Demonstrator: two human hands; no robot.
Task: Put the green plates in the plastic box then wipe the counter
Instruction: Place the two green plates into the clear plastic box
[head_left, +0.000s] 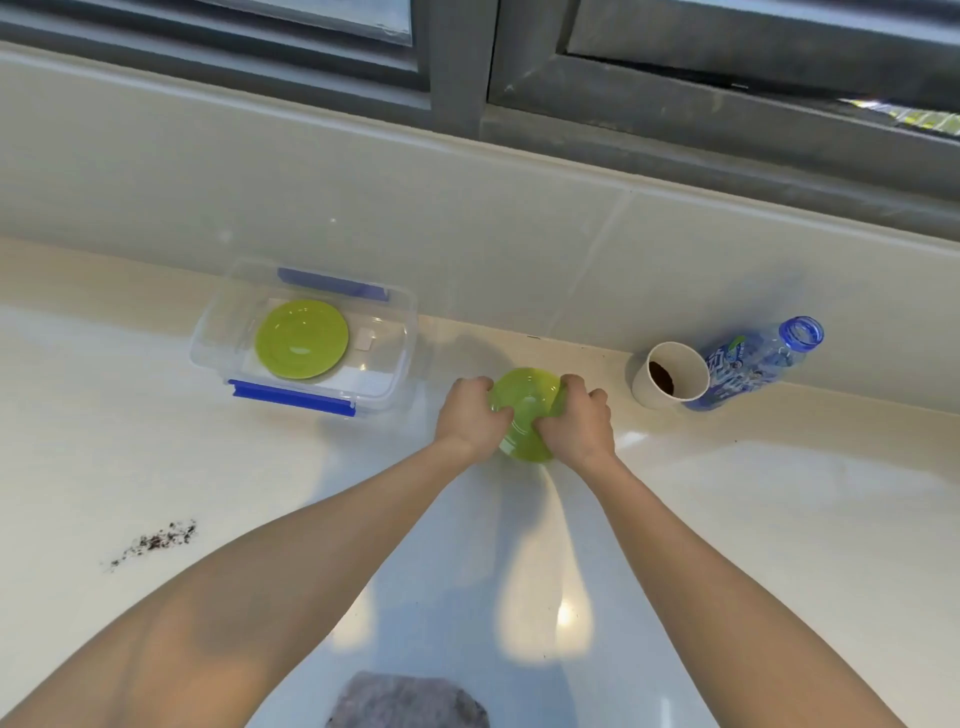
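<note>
Both hands, left (470, 415) and right (576, 423), grip one green plate (527, 415) by its edges. Another plate (301, 339) lies in the box (400, 312) (lid off). Crumbs (156, 541) on the counter (779, 519).

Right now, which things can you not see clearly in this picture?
- Green plate, head view: both sides covered by the left hand and right hand; whether it is one plate or a stack is unclear.
- Grey cloth: cut off by the bottom edge.
- Bottle label: too blurred to read.
- Paper cup: dark contents unidentifiable.
</note>
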